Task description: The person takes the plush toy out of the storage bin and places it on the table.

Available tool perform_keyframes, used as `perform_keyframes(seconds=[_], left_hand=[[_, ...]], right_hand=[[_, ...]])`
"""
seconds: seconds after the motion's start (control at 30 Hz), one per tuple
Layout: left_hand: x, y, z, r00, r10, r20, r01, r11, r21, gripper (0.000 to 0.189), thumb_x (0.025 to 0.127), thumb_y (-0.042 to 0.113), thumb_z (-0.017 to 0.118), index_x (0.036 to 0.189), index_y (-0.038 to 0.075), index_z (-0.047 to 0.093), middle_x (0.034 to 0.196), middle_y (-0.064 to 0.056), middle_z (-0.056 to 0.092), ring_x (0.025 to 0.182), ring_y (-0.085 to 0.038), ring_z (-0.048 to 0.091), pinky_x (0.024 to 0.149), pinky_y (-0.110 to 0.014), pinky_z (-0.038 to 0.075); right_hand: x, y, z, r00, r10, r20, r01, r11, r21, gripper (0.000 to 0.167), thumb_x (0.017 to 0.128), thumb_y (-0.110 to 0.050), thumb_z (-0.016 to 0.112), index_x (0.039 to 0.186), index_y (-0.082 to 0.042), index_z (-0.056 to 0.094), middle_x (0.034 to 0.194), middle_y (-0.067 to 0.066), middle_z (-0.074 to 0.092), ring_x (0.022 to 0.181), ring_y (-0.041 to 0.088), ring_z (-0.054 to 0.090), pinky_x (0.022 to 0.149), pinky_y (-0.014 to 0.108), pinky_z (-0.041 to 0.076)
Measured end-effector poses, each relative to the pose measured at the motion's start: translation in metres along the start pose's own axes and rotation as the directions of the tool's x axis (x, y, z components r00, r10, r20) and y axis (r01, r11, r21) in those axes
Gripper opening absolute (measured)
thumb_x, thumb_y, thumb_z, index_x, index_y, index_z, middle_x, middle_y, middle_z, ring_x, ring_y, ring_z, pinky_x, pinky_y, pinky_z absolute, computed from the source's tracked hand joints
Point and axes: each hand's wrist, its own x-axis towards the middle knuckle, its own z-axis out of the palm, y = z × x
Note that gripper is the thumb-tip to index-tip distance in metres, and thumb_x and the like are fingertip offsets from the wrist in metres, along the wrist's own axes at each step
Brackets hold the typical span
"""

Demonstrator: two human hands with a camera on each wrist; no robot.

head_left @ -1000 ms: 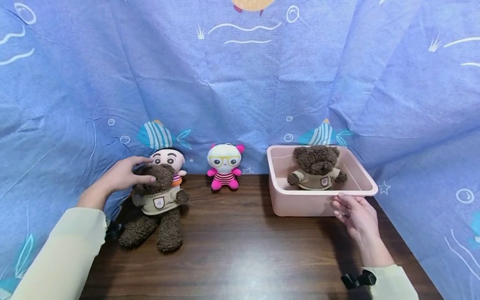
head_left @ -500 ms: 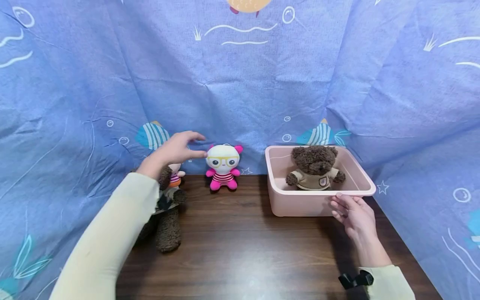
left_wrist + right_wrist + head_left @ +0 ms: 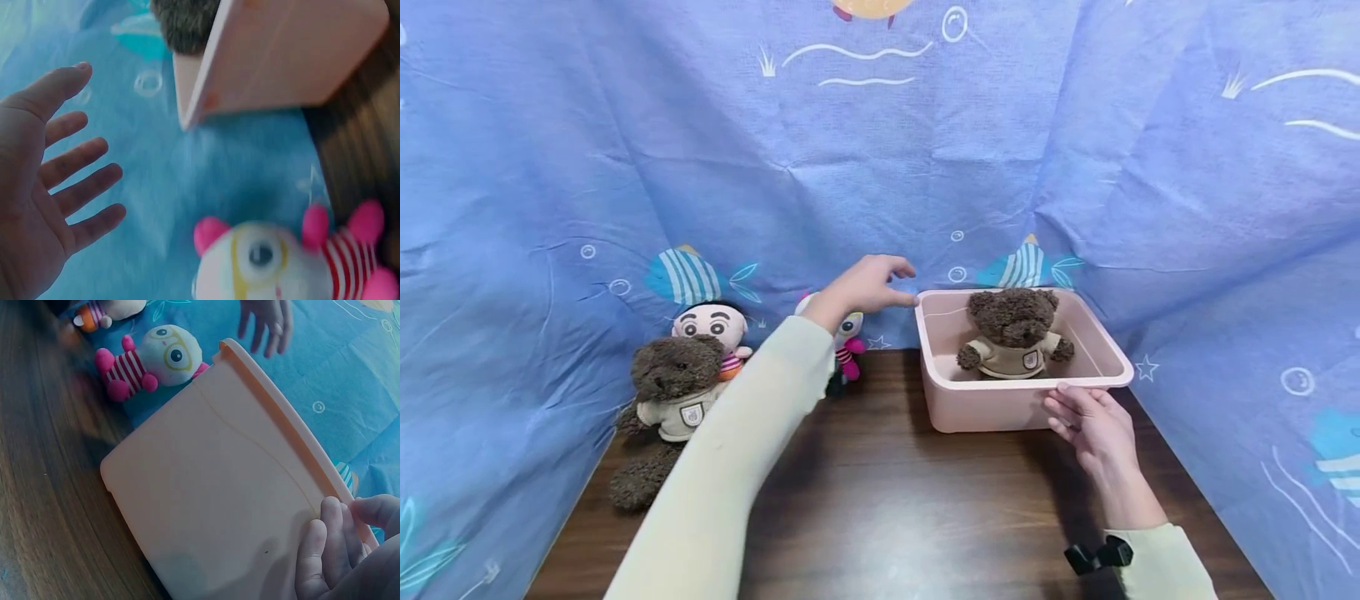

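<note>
My left hand [image 3: 868, 287], fingers spread and holding nothing, hovers near the left rim of a pink plastic bin [image 3: 988, 408]. In the left wrist view that hand [image 3: 44, 181] is apart from everything. The right hand [image 3: 1097, 425] grips the bin's front rim, thumb on top and fingers beneath against the wall. Inside the bin sits a brown teddy bear [image 3: 1011, 321] in a beige shirt. Behind my left forearm, a pink-and-white plush doll [image 3: 850, 346] with yellow glasses is partly hidden; the right wrist view shows this doll [image 3: 169, 356] fully.
At the left, a second brown teddy bear [image 3: 673, 375] in a beige shirt leans back, its legs partly covered by my sleeve. Behind it stands a plush doll with black hair [image 3: 711, 325]. A blue printed cloth [image 3: 850, 167] encloses the dark wooden table [image 3: 880, 500].
My left hand has moved right, from the left teddy bear's head, past the pink-and-white doll, to the bin's left rim. The right hand keeps its grip on the bin.
</note>
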Motion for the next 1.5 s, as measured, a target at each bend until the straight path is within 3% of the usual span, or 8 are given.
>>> perform_keyframes(seconds=[0.3, 0.47, 0.67, 0.97, 1.27, 1.5], left_hand=[[0.06, 0.04, 0.04, 0.999, -0.002, 0.053, 0.009, 0.992, -0.129, 0.055, 0.093, 0.036, 0.075, 0.139, 0.01, 0.061, 0.139, -0.013, 0.065, 0.13, -0.027, 0.06, 0.112, -0.04, 0.046], [0.081, 0.05, 0.065, 0.995, -0.022, 0.094, 0.032, 0.994, -0.103, 0.053, 0.093, 0.037, 0.075, 0.137, 0.01, 0.063, 0.132, -0.009, 0.068, 0.123, -0.024, 0.063, 0.105, -0.037, 0.05], [0.094, 0.06, 0.085, 0.978, -0.061, 0.198, 0.056, 0.998, 0.027, 0.06, 0.094, 0.042, 0.073, 0.146, 0.016, 0.056, 0.147, -0.007, 0.058, 0.136, -0.027, 0.053, 0.113, -0.044, 0.044], [0.116, 0.073, 0.099, 0.945, -0.16, 0.284, 0.171, 0.985, -0.015, 0.081, 0.096, 0.041, 0.072, 0.163, 0.022, 0.03, 0.166, -0.001, 0.036, 0.153, -0.023, 0.032, 0.121, -0.04, 0.036], [0.121, 0.092, 0.108, 0.957, -0.165, 0.239, 0.148, 0.985, 0.087, 0.087, 0.093, 0.046, 0.074, 0.162, 0.015, 0.031, 0.165, -0.007, 0.035, 0.153, -0.023, 0.032, 0.12, -0.034, 0.036], [0.12, 0.1, 0.11, 0.94, -0.189, 0.283, 0.172, 0.981, 0.086, 0.088, 0.095, 0.047, 0.072, 0.164, 0.016, 0.027, 0.169, -0.006, 0.027, 0.156, -0.023, 0.024, 0.12, -0.036, 0.036]], right_hand=[[0.0, -0.003, -0.002, 1.0, -0.024, -0.01, 0.024, 0.999, -0.021, 0.011, 0.098, -0.011, 0.07, 0.089, -0.016, 0.065, 0.081, -0.002, 0.079, 0.073, 0.01, 0.077, 0.059, 0.028, 0.061], [0.0, -0.002, -0.002, 1.0, -0.017, -0.008, 0.017, 0.999, -0.04, 0.013, 0.099, -0.01, 0.068, 0.088, -0.016, 0.064, 0.081, -0.001, 0.079, 0.073, 0.01, 0.077, 0.059, 0.027, 0.061], [0.003, 0.003, -0.004, 1.0, -0.029, 0.002, 0.029, 0.998, -0.052, 0.012, 0.099, -0.009, 0.068, 0.09, -0.016, 0.063, 0.081, -0.001, 0.079, 0.072, 0.01, 0.077, 0.059, 0.026, 0.061], [0.008, 0.002, -0.005, 0.999, -0.034, 0.003, 0.034, 0.997, -0.073, 0.01, 0.098, -0.011, 0.07, 0.096, -0.015, 0.061, 0.082, -0.002, 0.079, 0.073, 0.009, 0.076, 0.059, 0.026, 0.06], [0.008, -0.001, -0.005, 0.999, -0.046, 0.014, 0.047, 0.996, -0.078, 0.01, 0.099, -0.01, 0.068, 0.096, -0.015, 0.059, 0.082, -0.003, 0.079, 0.072, 0.008, 0.076, 0.059, 0.026, 0.061], [0.007, 0.0, -0.005, 0.999, -0.037, 0.002, 0.037, 0.997, -0.071, 0.01, 0.099, -0.01, 0.068, 0.094, -0.015, 0.061, 0.081, -0.003, 0.079, 0.072, 0.008, 0.075, 0.06, 0.027, 0.061]])
